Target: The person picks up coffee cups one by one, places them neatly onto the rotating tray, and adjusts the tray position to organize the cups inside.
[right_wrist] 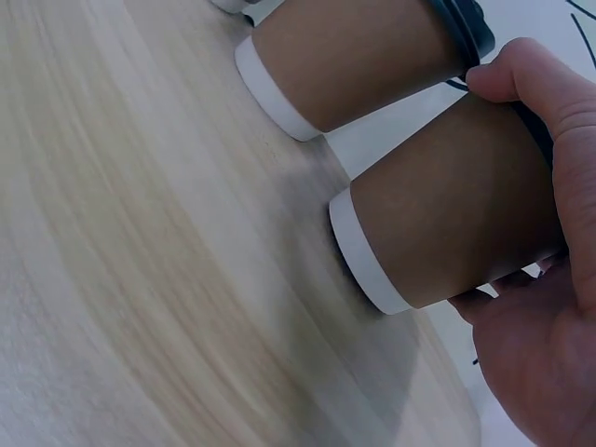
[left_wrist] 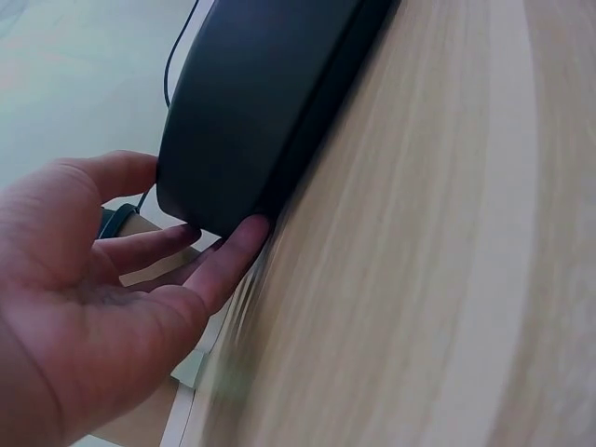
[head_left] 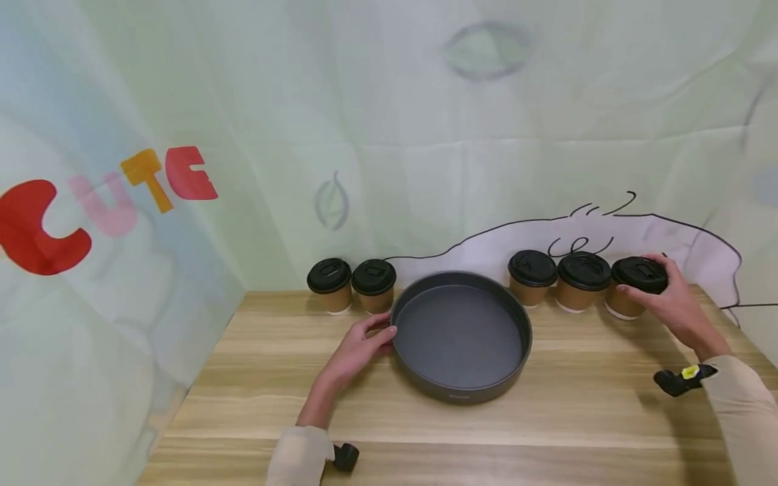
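Nearest the camera, your left beige sleeve (head_left: 298,459) lies over the near side of the wood-grain table (head_left: 577,432), a black wrist device (head_left: 345,457) at its cuff. Your left hand (head_left: 358,347) holds the round dark grey cake pan (head_left: 460,337) by its left side, thumb and fingers slightly apart against the outer wall. The pan sits flat in the middle of the table. At far right, your right hand (head_left: 677,300) grips the rightmost coffee cup (right_wrist: 447,205), thumb and fingers curled round its upper part by the black lid (head_left: 639,272). It is upright, just beside the middle cup (head_left: 583,297); the third cup (head_left: 530,291) stands near the pan's far right rim. Far left, the outermost cup (head_left: 335,299) and its lidded neighbour (head_left: 375,301) stand side by side. Behind them hangs a pale fabric backdrop (head_left: 425,189), lettered CUTE at left.
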`<state>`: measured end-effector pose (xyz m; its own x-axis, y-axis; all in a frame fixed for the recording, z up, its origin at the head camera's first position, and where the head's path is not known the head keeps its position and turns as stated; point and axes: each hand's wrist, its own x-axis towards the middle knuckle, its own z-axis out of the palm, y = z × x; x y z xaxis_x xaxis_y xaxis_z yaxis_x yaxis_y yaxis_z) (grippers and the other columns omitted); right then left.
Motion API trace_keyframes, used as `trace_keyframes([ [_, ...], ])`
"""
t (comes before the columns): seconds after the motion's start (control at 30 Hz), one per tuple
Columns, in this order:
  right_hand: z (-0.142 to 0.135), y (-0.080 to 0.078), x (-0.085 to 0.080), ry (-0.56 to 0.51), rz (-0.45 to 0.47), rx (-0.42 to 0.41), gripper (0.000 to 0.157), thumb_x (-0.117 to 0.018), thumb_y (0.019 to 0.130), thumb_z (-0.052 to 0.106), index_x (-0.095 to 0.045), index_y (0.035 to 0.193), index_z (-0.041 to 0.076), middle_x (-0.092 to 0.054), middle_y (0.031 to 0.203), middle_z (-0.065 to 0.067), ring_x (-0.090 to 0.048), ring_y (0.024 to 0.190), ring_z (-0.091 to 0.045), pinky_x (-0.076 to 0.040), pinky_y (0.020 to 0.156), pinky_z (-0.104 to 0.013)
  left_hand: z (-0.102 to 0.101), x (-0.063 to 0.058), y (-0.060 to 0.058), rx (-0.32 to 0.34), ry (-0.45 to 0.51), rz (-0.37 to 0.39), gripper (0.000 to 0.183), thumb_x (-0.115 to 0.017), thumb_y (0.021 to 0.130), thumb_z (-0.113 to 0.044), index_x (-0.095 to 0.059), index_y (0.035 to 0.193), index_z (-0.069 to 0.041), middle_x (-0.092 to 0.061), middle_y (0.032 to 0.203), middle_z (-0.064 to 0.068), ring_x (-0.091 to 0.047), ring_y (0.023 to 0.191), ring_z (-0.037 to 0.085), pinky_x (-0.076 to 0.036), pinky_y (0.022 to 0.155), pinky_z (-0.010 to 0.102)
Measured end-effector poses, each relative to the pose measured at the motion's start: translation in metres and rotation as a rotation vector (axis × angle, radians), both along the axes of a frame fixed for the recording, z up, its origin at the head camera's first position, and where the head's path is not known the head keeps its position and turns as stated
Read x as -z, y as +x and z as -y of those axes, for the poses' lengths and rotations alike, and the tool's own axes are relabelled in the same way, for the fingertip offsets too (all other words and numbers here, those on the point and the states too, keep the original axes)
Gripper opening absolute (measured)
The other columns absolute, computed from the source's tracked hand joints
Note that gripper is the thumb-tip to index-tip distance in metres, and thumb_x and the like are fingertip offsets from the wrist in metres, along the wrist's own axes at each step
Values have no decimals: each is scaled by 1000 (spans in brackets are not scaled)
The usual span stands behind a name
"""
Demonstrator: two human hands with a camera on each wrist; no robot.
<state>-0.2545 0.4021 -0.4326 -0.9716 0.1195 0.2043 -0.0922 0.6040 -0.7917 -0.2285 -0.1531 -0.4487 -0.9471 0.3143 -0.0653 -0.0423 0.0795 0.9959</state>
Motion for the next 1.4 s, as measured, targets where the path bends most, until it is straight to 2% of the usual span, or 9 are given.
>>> trace_keyframes([
  [0.07, -2, 2, -4, -12, -3, -14, 73, -68, 90, 28, -22, 147, 22, -30, 137, -22, -36, 116, -21, -30, 79, -9, -1, 0, 0, -1, 2, 5, 54, -60, 96, -18, -40, 141, 2, -42, 139, 22, -56, 115, 32, -52, 92, 38],
  [0.23, -7, 7, -22, 18, -43, 9, 73, -69, 89, 28, -24, 147, 26, -30, 136, -21, -36, 115, -14, -30, 78, -9, -4, -3, 1, -15, -4, 7, 53, -61, 95, -19, -41, 141, 1, -44, 138, 20, -57, 113, 30, -53, 91, 36],
  [0.33, -9, 12, -38, 47, -83, 28, 75, -70, 88, 27, -25, 147, 29, -31, 135, -17, -36, 115, -10, -29, 75, -7, -6, -4, 0, -15, -4, -5, 53, -61, 95, -20, -42, 140, 0, -44, 137, 20, -57, 112, 28, -53, 91, 36],
  [0.57, 4, 20, -79, 37, -168, 2, 77, -71, 86, 17, -25, 147, 31, -34, 134, -6, -36, 114, -9, -31, 73, -1, -10, -5, 0, -16, 15, 7, 52, -61, 95, -17, -42, 140, 1, -44, 138, 20, -58, 111, 29, -53, 90, 34],
  [0.7, 23, 23, -102, 26, -208, -49, 79, -72, 85, 11, -27, 147, 30, -35, 134, -4, -37, 112, -9, -35, 73, -2, -12, -5, 0, -9, 18, 8, 53, -60, 95, -17, -40, 141, 2, -43, 139, 21, -57, 113, 30, -53, 91, 35],
  [0.87, 57, 19, -123, -37, -256, -198, 80, -72, 82, 0, -30, 146, 24, -37, 134, -2, -40, 116, -10, -38, 80, -3, -15, -7, 1, -4, 34, 23, 54, -60, 95, -16, -39, 142, 2, -41, 140, 23, -54, 117, 35, -51, 94, 39],
  [1.0, 87, 14, -127, -54, -251, -311, 81, -72, 80, -3, -32, 146, 21, -40, 132, -2, -44, 112, -12, -40, 82, -7, -16, -8, 2, -1, 31, 24, 54, -60, 95, -16, -39, 141, 3, -41, 140, 24, -53, 118, 37, -50, 95, 41],
  [1.23, 142, 2, -113, -46, -213, -442, 83, -78, 76, 2, -34, 145, 19, -45, 130, -2, -47, 111, -13, -38, 87, -11, -20, -9, 3, 0, 26, 14, 54, -60, 95, -15, -39, 141, 4, -42, 138, 25, -55, 115, 36, -51, 93, 39],
  [1.4, 184, 10, -112, -63, -120, -548, 79, -76, 80, 8, -32, 144, 14, -44, 132, -2, -50, 113, -17, -40, 90, -15, -23, -8, 3, 2, 27, 8, 53, -59, 96, -14, -39, 141, 5, -43, 137, 25, -56, 114, 35, -52, 93, 39],
])
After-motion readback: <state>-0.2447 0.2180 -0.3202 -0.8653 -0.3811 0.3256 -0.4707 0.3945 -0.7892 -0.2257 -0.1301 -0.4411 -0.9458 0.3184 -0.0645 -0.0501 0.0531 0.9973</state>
